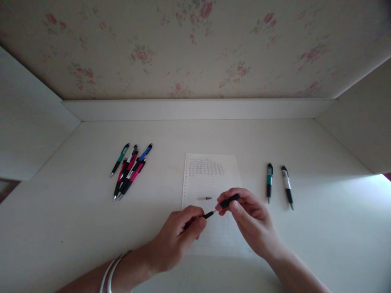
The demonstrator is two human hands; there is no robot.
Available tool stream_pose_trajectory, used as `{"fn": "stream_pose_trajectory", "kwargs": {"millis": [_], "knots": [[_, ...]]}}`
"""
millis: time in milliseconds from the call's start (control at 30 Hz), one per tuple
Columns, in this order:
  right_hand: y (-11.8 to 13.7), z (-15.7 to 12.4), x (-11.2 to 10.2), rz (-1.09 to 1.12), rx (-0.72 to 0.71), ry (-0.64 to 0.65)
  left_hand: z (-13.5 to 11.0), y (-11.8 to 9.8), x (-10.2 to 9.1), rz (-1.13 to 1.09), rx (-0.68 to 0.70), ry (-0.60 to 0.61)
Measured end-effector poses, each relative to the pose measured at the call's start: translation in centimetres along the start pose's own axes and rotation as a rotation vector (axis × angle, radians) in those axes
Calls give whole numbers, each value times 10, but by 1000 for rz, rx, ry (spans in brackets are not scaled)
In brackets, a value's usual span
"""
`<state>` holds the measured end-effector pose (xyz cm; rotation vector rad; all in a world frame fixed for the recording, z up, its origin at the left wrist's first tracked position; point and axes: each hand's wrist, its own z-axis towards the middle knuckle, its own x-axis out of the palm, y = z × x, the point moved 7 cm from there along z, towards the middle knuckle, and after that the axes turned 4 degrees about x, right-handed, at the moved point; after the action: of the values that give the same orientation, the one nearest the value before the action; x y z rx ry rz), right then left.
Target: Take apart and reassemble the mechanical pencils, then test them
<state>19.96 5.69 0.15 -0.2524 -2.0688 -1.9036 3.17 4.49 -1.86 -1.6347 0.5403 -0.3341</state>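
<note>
Presently in hand: one click pen, apart in two pieces, held above the ruled sheet.
Left hand: fingers curled, pinching the pen body; its tip points toward the other piece.
Right hand: thumb and fingers pinching the black grip sleeve, just beside that tip, not joined.
Loose: small dark part on the sheet, near both hands.
Left of sheet: cluster of pens, whole.
Right of sheet: teal pen and white-and-black pen, side by side on the desk.
Progress (judged): mid-way on this pen; the pieces are not yet together.
</note>
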Motion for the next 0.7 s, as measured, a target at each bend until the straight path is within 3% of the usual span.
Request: {"fn": "stream_pose_trajectory", "kwargs": {"millis": [467, 700], "knots": [[6, -4, 7, -251, -28, 14, 2, -3, 2, 75, 7, 14], [4, -4, 13, -324, -20, 78, 1, 1, 3, -3, -7, 14]]}}
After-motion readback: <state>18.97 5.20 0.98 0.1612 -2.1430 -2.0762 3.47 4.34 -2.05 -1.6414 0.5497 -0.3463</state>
